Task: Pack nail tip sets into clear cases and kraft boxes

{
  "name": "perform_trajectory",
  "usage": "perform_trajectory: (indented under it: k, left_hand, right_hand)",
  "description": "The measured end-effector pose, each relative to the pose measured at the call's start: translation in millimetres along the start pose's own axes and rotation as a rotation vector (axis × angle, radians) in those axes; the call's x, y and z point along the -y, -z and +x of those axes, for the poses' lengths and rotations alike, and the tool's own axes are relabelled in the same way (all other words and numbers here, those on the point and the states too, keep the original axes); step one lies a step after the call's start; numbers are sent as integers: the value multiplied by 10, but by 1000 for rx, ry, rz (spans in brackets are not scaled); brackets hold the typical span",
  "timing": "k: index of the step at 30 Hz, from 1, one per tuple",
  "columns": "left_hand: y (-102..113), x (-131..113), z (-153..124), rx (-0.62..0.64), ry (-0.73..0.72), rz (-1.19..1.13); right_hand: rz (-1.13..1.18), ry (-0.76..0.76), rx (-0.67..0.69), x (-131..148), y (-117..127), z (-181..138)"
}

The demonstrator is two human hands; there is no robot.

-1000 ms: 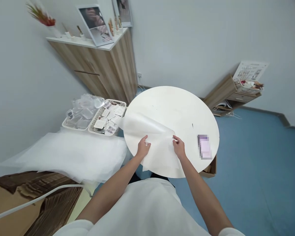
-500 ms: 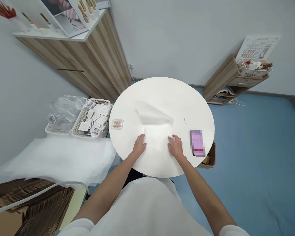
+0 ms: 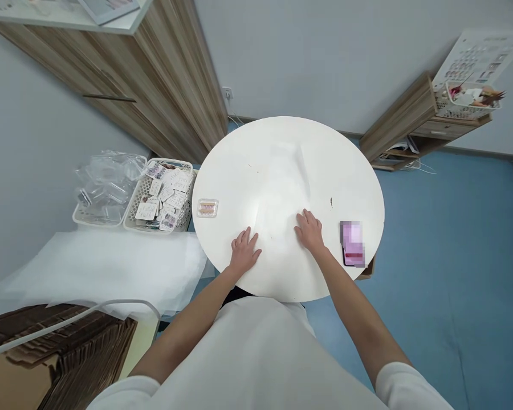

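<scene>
A thin, whitish translucent sheet [image 3: 284,182] lies on the round white table [image 3: 222,171], its edges hard to make out against the top. Near its left edge, my left hand [image 3: 244,251] rests flat with fingers spread. My right hand [image 3: 310,230] lies with fingers apart close to the sheet's right edge. Neither hand grips anything. Toward the table's left rim sits a small clear box [image 3: 207,208] with pinkish-tan contents. On the right is a phone [image 3: 353,244] with a blurred-out purple screen.
Left of the table stand a basket of printed cards [image 3: 162,196] and a basket of clear plastic packaging [image 3: 111,188]. Below them lies a stack of white translucent sheets [image 3: 123,262], beside folded cardboard [image 3: 68,359]. A wooden cabinet [image 3: 166,74] stands behind.
The sheet's raised, folded far part has come down and now lies mostly flat, farther from me. My right hand has moved slightly forward; my left fingers have spread. The camera view has shifted.
</scene>
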State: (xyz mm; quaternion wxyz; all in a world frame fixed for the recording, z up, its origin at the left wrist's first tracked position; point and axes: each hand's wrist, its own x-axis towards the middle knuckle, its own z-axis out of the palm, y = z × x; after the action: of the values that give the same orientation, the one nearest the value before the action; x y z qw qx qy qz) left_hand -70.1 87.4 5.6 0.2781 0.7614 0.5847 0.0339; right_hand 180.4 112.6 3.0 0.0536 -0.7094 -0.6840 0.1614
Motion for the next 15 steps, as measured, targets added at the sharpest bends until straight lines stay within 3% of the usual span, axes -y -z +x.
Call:
perform_trajectory:
  k: [5, 8, 15]
  left_hand:
    - [22, 86, -153, 51, -164, -2]
    - [18, 136, -217, 77, -173, 10]
    - [19, 119, -71, 56, -131, 68]
  right_hand:
    - [9, 56, 92, 145, -139, -671]
    - [3, 44, 145, 199, -236, -939]
    - [3, -28, 162, 177, -206, -805]
